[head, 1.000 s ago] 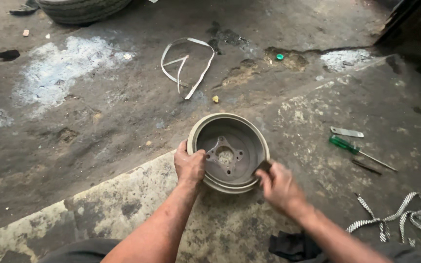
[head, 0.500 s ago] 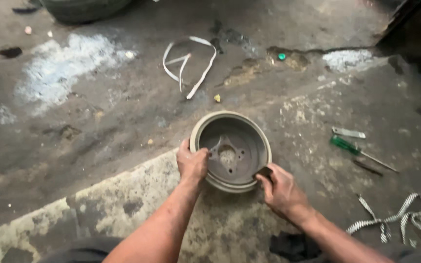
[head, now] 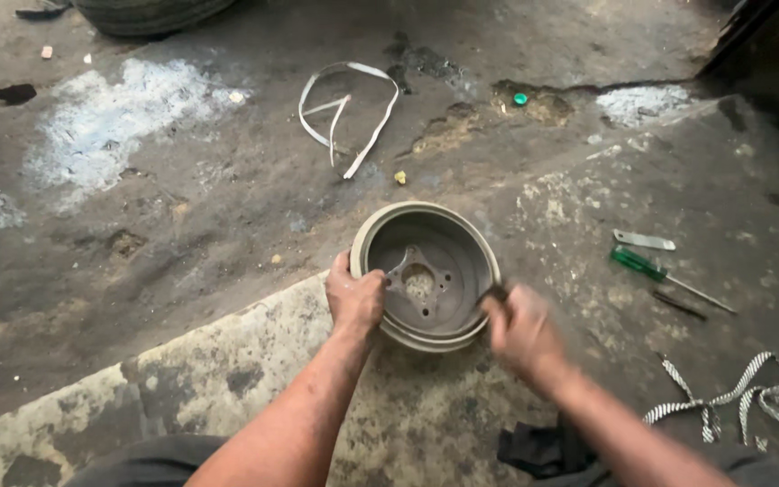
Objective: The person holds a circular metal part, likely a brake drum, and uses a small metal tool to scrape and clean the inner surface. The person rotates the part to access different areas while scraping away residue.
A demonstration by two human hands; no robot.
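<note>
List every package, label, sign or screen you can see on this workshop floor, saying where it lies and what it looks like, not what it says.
None in view: no package, label, sign or screen.
Nearest to packaging: a white strap, looped, on the floor beyond the drum.
A small green cap, round, lies farther back.

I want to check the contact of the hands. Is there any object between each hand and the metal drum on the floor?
Nothing visible stands between. The left hand grips the near-left rim of the drum directly. The right hand is at the right rim; it is blurred, and something small and dark shows at its fingertips, which I cannot identify.
</note>
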